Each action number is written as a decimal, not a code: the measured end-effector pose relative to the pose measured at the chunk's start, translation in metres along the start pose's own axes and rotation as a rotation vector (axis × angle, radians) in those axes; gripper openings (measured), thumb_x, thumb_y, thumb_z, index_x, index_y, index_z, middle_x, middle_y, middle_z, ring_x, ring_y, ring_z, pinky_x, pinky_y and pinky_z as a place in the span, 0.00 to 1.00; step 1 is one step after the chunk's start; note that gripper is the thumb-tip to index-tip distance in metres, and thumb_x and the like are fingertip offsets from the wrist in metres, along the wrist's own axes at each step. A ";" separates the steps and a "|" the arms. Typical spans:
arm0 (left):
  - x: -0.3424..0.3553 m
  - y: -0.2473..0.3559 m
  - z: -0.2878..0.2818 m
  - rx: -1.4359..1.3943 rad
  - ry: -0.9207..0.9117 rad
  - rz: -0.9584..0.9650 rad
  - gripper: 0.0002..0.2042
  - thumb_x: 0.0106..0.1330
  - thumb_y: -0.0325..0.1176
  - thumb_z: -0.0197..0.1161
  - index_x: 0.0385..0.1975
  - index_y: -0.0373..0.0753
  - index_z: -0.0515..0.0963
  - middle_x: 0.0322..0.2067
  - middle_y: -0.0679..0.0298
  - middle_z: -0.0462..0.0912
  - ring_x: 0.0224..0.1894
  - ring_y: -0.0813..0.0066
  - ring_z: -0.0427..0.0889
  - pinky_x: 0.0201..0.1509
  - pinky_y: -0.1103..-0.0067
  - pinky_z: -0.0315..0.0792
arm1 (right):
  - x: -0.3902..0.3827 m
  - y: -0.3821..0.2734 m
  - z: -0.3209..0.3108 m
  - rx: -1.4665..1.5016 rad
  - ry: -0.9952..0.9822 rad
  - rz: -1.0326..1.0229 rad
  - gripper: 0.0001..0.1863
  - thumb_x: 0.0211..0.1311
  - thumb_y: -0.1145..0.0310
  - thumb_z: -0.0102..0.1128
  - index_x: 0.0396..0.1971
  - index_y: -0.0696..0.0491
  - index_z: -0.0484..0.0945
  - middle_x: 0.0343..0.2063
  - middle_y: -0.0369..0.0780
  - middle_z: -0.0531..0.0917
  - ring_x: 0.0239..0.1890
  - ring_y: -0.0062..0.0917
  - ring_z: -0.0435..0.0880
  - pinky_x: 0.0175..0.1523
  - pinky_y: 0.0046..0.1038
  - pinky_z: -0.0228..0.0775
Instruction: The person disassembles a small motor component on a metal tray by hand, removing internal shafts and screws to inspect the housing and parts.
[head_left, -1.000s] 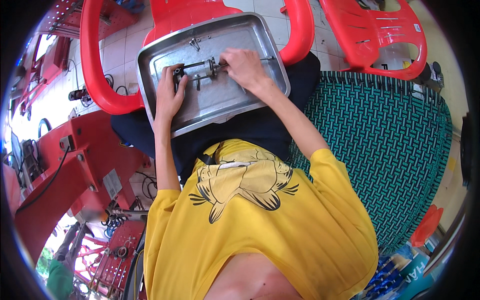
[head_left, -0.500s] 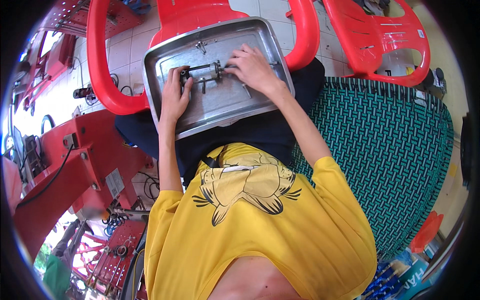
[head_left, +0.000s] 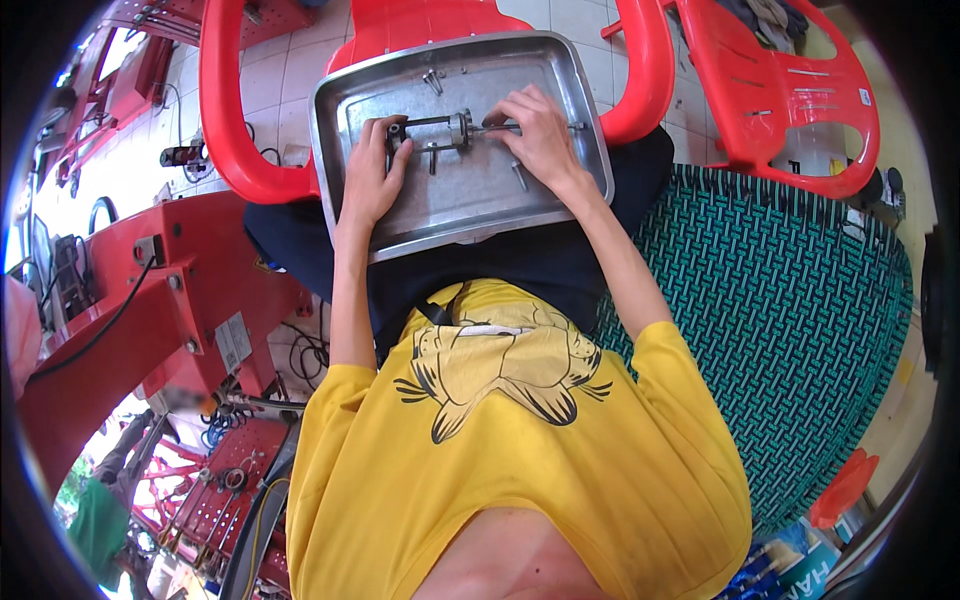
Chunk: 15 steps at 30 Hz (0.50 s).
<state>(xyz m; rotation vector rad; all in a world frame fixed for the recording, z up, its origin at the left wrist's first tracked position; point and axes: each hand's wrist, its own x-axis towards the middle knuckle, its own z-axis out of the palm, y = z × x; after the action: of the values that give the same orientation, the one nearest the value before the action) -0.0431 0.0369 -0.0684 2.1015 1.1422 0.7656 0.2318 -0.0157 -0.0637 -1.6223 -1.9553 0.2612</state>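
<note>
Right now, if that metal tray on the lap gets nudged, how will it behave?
The metal tray looks rigid, so it would likely slide as one piece. It rests on the lap unclamped, so it may tip. Loose bolts inside would probably roll.

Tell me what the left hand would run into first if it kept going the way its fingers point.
The left hand points up the metal tray, fingertips at the small metal assembly. Going straight on, it would likely meet that assembly's left end first, then the tray's far wall. Depth is hard to judge here.

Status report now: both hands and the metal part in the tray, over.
Left hand gripping end of metal assembly. Right hand on its rod end. Assembly lies in steel tray. Loose bolts nearby, nothing blocking.
</note>
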 end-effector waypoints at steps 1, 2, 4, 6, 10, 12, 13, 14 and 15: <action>0.000 0.000 0.000 -0.006 -0.003 -0.004 0.17 0.75 0.36 0.61 0.60 0.40 0.74 0.48 0.51 0.77 0.44 0.50 0.80 0.52 0.62 0.73 | 0.001 0.001 0.000 0.010 -0.008 0.006 0.11 0.63 0.59 0.71 0.36 0.50 0.89 0.34 0.35 0.87 0.44 0.35 0.81 0.53 0.37 0.70; 0.001 0.000 0.000 -0.012 -0.006 -0.007 0.17 0.75 0.36 0.61 0.60 0.39 0.74 0.48 0.51 0.77 0.44 0.50 0.80 0.52 0.61 0.73 | 0.002 0.001 0.001 0.020 -0.016 0.013 0.11 0.64 0.58 0.70 0.36 0.50 0.89 0.34 0.36 0.87 0.45 0.36 0.82 0.53 0.38 0.70; 0.001 0.000 0.000 -0.008 -0.005 -0.014 0.17 0.75 0.37 0.61 0.60 0.40 0.74 0.48 0.51 0.77 0.44 0.49 0.80 0.52 0.61 0.73 | 0.000 0.005 0.004 0.012 -0.059 0.044 0.12 0.67 0.57 0.68 0.37 0.50 0.89 0.35 0.37 0.87 0.45 0.37 0.82 0.54 0.38 0.70; 0.000 0.001 0.001 0.002 -0.003 -0.020 0.17 0.76 0.37 0.60 0.60 0.40 0.74 0.48 0.52 0.78 0.43 0.49 0.80 0.52 0.61 0.73 | -0.002 0.009 0.008 -0.024 -0.125 0.086 0.13 0.69 0.56 0.66 0.39 0.51 0.88 0.37 0.38 0.87 0.46 0.37 0.82 0.54 0.38 0.69; -0.001 0.002 0.000 0.059 0.011 -0.037 0.17 0.76 0.38 0.60 0.60 0.41 0.74 0.50 0.53 0.79 0.43 0.49 0.81 0.53 0.62 0.74 | -0.003 0.006 0.011 0.032 -0.094 0.155 0.16 0.69 0.50 0.65 0.40 0.47 0.89 0.35 0.40 0.88 0.44 0.38 0.85 0.54 0.40 0.68; 0.000 0.000 0.001 0.076 0.024 -0.032 0.17 0.76 0.38 0.60 0.60 0.42 0.74 0.50 0.53 0.79 0.43 0.50 0.81 0.53 0.62 0.74 | -0.004 0.003 0.012 0.051 0.001 0.129 0.17 0.70 0.49 0.64 0.39 0.46 0.90 0.33 0.40 0.88 0.43 0.37 0.85 0.54 0.40 0.67; -0.001 -0.001 0.001 0.076 0.027 -0.032 0.17 0.76 0.39 0.60 0.60 0.42 0.74 0.50 0.53 0.79 0.43 0.50 0.81 0.53 0.62 0.74 | -0.005 0.004 0.014 0.035 0.014 0.104 0.16 0.69 0.50 0.65 0.38 0.47 0.90 0.33 0.39 0.88 0.44 0.36 0.84 0.54 0.39 0.66; -0.002 -0.002 0.002 0.076 0.031 -0.033 0.17 0.76 0.39 0.60 0.60 0.42 0.75 0.50 0.54 0.79 0.43 0.50 0.81 0.53 0.61 0.74 | -0.005 0.004 0.016 0.019 0.027 0.078 0.16 0.69 0.51 0.65 0.38 0.48 0.90 0.34 0.38 0.89 0.45 0.35 0.84 0.54 0.38 0.66; -0.003 -0.002 0.000 0.080 0.034 -0.035 0.17 0.76 0.39 0.60 0.60 0.42 0.75 0.50 0.54 0.79 0.43 0.50 0.82 0.53 0.61 0.74 | -0.003 0.003 0.018 0.007 0.041 0.052 0.16 0.68 0.52 0.66 0.38 0.49 0.91 0.34 0.37 0.89 0.45 0.34 0.83 0.54 0.36 0.65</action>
<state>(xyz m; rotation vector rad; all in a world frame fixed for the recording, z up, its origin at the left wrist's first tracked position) -0.0453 0.0357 -0.0709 2.1357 1.2434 0.7532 0.2242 -0.0145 -0.0810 -1.6631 -1.8820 0.2532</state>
